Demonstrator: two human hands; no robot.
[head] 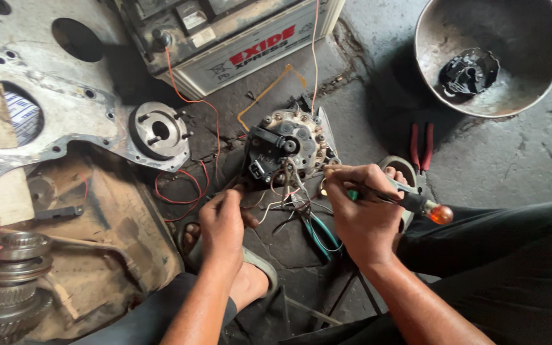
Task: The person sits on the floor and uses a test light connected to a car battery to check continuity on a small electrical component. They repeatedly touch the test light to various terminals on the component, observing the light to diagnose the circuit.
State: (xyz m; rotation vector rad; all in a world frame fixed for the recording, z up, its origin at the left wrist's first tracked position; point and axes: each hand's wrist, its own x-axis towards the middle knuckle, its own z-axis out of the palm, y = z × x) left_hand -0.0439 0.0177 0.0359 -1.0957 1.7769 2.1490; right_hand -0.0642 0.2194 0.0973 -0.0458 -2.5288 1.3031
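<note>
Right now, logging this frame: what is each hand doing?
Left hand: closed, pinching thin wires below the alternator.
Right hand: closed on a screwdriver.

The alternator [287, 148] is dull, grimy cast metal. The screwdriver [416, 204] has a glossy amber plastic handle. The bowl [531, 64] is scuffed matt metal. The pliers [421, 147] carry smooth red plastic grips. The floor [512, 160] is rough, cracked concrete.
</note>
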